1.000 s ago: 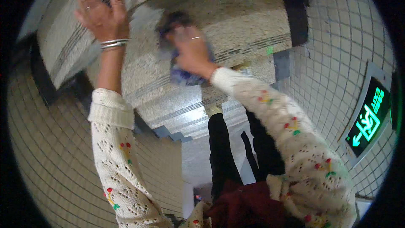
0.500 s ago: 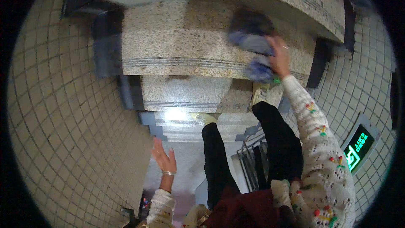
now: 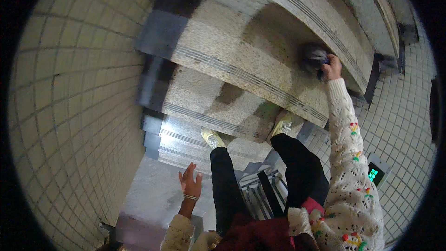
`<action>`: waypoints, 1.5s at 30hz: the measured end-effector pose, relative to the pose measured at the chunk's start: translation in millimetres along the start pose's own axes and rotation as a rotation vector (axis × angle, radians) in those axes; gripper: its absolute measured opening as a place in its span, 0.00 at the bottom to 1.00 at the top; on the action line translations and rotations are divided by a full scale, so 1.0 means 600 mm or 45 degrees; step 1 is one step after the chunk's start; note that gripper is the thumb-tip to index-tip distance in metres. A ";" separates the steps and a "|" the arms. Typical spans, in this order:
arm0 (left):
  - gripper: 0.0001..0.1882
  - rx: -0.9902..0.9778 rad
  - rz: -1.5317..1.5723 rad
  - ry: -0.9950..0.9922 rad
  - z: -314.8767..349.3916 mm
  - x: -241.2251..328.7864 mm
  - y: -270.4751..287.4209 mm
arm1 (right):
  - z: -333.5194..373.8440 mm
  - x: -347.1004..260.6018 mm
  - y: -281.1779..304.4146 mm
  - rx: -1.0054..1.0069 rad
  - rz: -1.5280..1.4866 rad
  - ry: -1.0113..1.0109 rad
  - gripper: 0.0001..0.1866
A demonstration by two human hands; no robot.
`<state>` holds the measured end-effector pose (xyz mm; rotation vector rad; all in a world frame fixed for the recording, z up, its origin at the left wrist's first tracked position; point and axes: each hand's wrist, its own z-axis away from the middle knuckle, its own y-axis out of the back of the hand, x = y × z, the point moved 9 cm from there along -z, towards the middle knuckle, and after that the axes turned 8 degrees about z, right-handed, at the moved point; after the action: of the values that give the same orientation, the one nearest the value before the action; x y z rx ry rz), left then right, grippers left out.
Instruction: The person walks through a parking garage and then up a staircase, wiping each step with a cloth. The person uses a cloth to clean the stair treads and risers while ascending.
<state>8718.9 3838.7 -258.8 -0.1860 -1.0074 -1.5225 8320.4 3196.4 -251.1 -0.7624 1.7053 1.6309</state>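
Note:
My right hand (image 3: 331, 69) reaches far forward, its fingers closed on a bunched grey-blue cloth (image 3: 317, 58). The cloth presses against the step at the foot of the riser, toward the right end of the stair tread (image 3: 232, 49). Motion and shadow smear the cloth's far side. Low on the left, my left hand (image 3: 190, 183) hangs in the air with fingers spread and nothing in it; a bracelet circles its wrist.
Speckled stone stairs with grooved nosings (image 3: 232, 72) rise ahead. My yellow shoes (image 3: 212, 138) stand on lower steps. Tiled walls (image 3: 83, 111) flank both sides. A lit green sign (image 3: 373, 174) hangs at the right. Metal railings (image 3: 260, 195) show below, between my legs.
My right hand has carried the cloth to the right and farther up, toward the riser's corner. The whole view has turned, so the stairs now slant. My left hand stays open.

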 end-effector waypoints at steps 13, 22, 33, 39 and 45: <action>0.13 0.421 0.154 0.214 0.117 -0.199 0.102 | 0.073 -0.671 -0.753 -0.469 0.460 1.082 0.13; 0.08 0.456 0.331 0.315 0.133 -0.196 0.039 | 0.059 -0.762 -0.805 -0.420 0.802 1.076 0.15; 0.11 0.410 0.522 0.163 0.052 -0.111 0.071 | 0.030 -0.413 -0.620 -0.798 0.461 0.386 0.12; 0.12 0.418 0.393 -0.137 -0.028 -0.048 0.182 | 0.086 -0.283 -0.321 -0.808 -0.072 -0.163 0.14; 0.26 0.199 0.008 -0.373 -0.208 0.247 0.261 | 0.074 -0.283 0.085 -0.537 -0.007 -0.399 0.18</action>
<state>8871.3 3665.3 -166.0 -0.3077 -1.3516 -1.4292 8388.3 3239.1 -87.2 -0.6560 1.1555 2.0163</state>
